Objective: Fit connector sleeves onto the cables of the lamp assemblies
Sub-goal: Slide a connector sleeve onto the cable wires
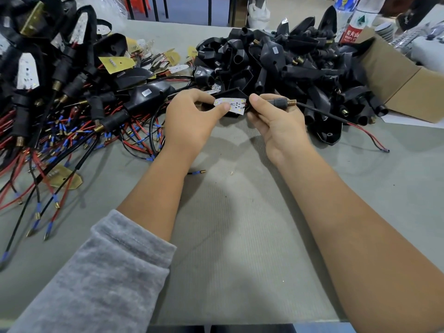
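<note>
Grey fleece of a pushed-up sleeve (96, 272) fills the near corner, and both bare forearms reach forward to the middle of the table (240, 236). At their end the left hand (192, 116) pinches a small white LED board (231, 105) with its thumb on top, seemingly to steady it against the black lamp housing (230, 94) behind it. The right hand (276, 121) curls round the other end of that assembly, where a grey connector sleeve (280, 102) with a brass threaded tip (291, 102) sticks out past its fingers; the black cable (322, 114) runs away to the right and ends in red and black leads (370, 138). Judging by this, the sleeve is already on the cable and is being seated towards the housing.

Left of the left hand lies a tangle of finished assemblies (60, 92) with blue-tipped wires. Beyond the right hand is a heap of empty black housings (288, 63), kept in easy reach, with a cardboard box (396, 80) and a plastic bottle (358, 22) farther right. Grey-green ribbed matting covers the table; chair or table legs stand on the floor beyond.
</note>
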The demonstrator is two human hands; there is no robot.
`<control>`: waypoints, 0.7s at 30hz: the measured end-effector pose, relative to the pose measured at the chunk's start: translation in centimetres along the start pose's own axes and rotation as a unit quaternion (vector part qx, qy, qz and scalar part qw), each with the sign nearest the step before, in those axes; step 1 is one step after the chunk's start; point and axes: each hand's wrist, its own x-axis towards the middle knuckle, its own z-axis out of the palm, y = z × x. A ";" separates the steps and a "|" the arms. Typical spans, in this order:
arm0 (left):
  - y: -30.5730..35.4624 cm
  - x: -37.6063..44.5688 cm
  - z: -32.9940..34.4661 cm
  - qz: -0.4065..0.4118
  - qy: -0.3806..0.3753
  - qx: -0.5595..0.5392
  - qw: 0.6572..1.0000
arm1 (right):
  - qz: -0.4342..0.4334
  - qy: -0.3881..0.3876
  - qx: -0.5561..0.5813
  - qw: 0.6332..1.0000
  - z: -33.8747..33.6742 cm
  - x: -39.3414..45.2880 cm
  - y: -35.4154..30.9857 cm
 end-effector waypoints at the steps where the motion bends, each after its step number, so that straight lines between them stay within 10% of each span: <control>1: 0.1 0.0 -0.1 -0.003 0.000 -0.014 1.000 | 0.002 -0.003 -0.002 1.000 0.0 0.0 0.0; 21: -0.2 -0.1 -0.1 -0.019 -0.032 -0.134 0.990 | 0.007 -0.075 -0.039 0.996 0.1 -0.5 -0.3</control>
